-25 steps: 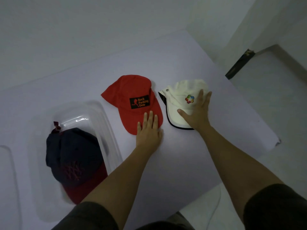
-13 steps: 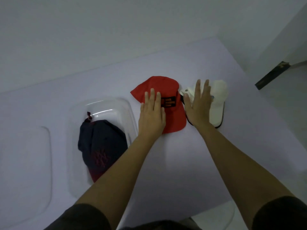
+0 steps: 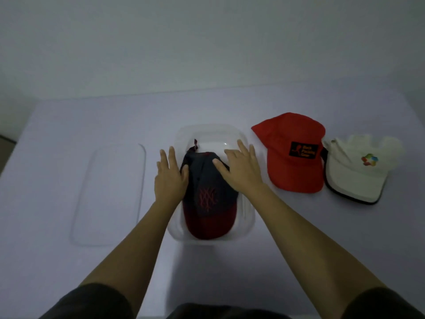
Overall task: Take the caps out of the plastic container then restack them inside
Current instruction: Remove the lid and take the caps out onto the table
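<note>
A navy cap with a dark red brim (image 3: pixel 208 199) lies inside the clear plastic container (image 3: pixel 246 217) at the table's middle. My left hand (image 3: pixel 169 178) lies with straight fingers along the cap's left side, over the container's left wall. Over the cap's upper right side, my right hand (image 3: pixel 241 170) has its fingers spread; I cannot tell if it touches. A red cap with a black patch (image 3: pixel 292 155) lies flat on the table to the right of the container. A white cap with a coloured logo (image 3: pixel 361 171) lies beside it, further right.
The container's clear lid (image 3: pixel 110 192) lies flat on the table to the left. The white table (image 3: pixel 57 261) runs back to a plain wall and its left edge shows at the far left.
Both hands left the red and white caps and moved left to the navy cap in the container. The view swung left, so the two caps now lie at the right.
</note>
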